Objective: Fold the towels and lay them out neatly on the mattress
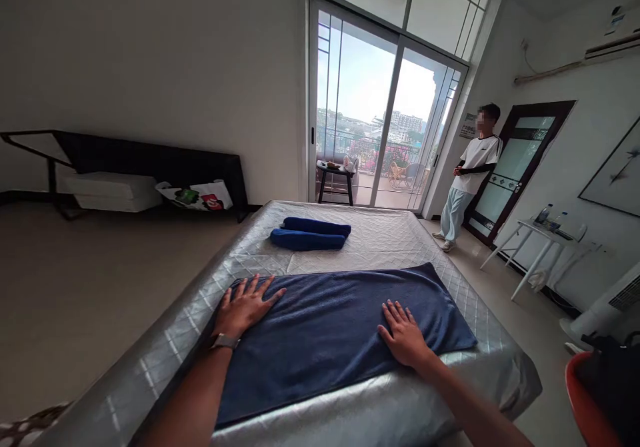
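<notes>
A dark blue towel [325, 327] lies spread out across the near part of a table with a silvery quilted cover [385, 237]. My left hand [246, 308] rests on the towel's left end, fingers spread, with a watch band on the wrist. Toward the towel's right side, my right hand [403, 335] lies flat on the cloth, palm down. The towel's far right corner is a little rumpled. Beyond it, two rolled or folded blue towels [310, 239] lie side by side.
A person [473, 174] stands at the right near a dark-framed door [520, 167]. A small white table [545, 232] with bottles is by the right wall. A red chair [583, 394] stands at the lower right. Along the left wall is a black bench [150, 157]; glass sliding doors [360, 100] are behind.
</notes>
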The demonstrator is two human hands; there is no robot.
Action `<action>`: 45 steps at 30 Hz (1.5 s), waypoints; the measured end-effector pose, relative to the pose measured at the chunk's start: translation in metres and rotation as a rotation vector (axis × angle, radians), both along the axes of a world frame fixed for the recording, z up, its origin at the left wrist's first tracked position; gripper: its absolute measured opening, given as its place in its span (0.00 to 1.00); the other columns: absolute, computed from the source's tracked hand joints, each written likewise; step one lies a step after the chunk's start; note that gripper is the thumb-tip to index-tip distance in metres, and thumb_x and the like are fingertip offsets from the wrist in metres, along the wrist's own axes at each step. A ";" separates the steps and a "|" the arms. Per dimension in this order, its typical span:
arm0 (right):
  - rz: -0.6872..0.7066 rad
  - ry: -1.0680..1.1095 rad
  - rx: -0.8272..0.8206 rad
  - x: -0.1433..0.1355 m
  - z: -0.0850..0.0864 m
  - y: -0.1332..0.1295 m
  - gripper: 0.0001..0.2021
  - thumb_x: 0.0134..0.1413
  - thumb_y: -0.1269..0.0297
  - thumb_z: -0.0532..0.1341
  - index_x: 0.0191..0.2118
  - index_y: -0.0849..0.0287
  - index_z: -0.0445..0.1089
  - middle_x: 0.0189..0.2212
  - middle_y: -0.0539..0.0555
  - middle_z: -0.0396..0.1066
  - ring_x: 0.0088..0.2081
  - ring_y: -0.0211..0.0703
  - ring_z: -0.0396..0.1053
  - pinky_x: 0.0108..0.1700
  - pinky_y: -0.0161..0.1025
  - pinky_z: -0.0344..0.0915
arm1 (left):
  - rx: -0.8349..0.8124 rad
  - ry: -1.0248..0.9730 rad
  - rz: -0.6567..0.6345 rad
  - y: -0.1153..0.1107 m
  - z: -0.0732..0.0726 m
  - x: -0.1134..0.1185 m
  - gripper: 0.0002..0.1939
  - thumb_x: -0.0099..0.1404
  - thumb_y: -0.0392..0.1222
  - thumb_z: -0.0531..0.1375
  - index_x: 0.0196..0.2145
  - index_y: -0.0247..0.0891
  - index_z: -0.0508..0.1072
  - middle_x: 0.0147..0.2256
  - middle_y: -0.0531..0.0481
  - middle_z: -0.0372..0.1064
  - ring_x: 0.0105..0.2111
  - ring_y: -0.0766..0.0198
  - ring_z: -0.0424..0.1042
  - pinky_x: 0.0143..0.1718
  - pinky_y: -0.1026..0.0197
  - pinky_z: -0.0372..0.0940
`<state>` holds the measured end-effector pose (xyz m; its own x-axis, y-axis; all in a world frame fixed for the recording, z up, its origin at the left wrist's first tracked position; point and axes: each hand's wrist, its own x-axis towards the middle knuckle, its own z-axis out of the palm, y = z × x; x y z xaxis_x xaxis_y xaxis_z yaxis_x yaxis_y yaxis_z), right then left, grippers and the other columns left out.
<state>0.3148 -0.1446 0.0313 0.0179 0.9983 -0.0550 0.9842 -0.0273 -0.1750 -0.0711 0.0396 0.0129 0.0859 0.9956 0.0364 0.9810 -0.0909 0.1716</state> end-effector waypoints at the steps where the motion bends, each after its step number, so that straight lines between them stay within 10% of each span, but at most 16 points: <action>1: 0.015 0.012 -0.013 -0.003 -0.001 -0.003 0.32 0.69 0.44 0.41 0.73 0.50 0.43 0.72 0.48 0.42 0.73 0.45 0.37 0.71 0.49 0.36 | 0.002 0.004 -0.002 0.000 -0.001 0.000 0.40 0.66 0.68 0.42 0.70 0.47 0.51 0.71 0.43 0.44 0.71 0.43 0.42 0.66 0.36 0.41; 12: -0.267 -0.096 -0.006 0.085 0.027 0.007 0.29 0.70 0.54 0.43 0.72 0.54 0.48 0.72 0.52 0.46 0.72 0.46 0.41 0.70 0.49 0.41 | -0.030 -0.001 0.002 -0.004 0.010 0.003 0.43 0.65 0.70 0.42 0.70 0.44 0.50 0.72 0.42 0.42 0.71 0.43 0.42 0.67 0.37 0.39; 20: -0.562 -0.040 0.200 0.153 0.028 -0.050 0.24 0.64 0.60 0.49 0.59 0.60 0.70 0.58 0.61 0.70 0.59 0.50 0.67 0.61 0.40 0.59 | -0.038 -0.005 -0.008 -0.007 0.014 0.004 0.42 0.66 0.68 0.42 0.70 0.44 0.51 0.71 0.40 0.42 0.70 0.42 0.42 0.67 0.35 0.40; 37: -0.587 0.352 0.188 0.169 0.043 -0.083 0.09 0.48 0.65 0.60 0.31 0.54 0.78 0.34 0.54 0.79 0.41 0.50 0.76 0.42 0.37 0.65 | -0.058 0.000 -0.008 -0.015 0.024 0.008 0.39 0.68 0.63 0.41 0.70 0.40 0.52 0.72 0.39 0.41 0.71 0.43 0.41 0.67 0.37 0.40; 45: -0.560 0.380 0.219 0.188 0.039 -0.051 0.12 0.52 0.61 0.60 0.39 0.56 0.79 0.39 0.56 0.80 0.42 0.48 0.77 0.44 0.37 0.68 | 0.076 0.006 -0.023 -0.017 0.036 0.012 0.40 0.68 0.63 0.41 0.67 0.35 0.60 0.67 0.38 0.56 0.67 0.40 0.52 0.65 0.40 0.49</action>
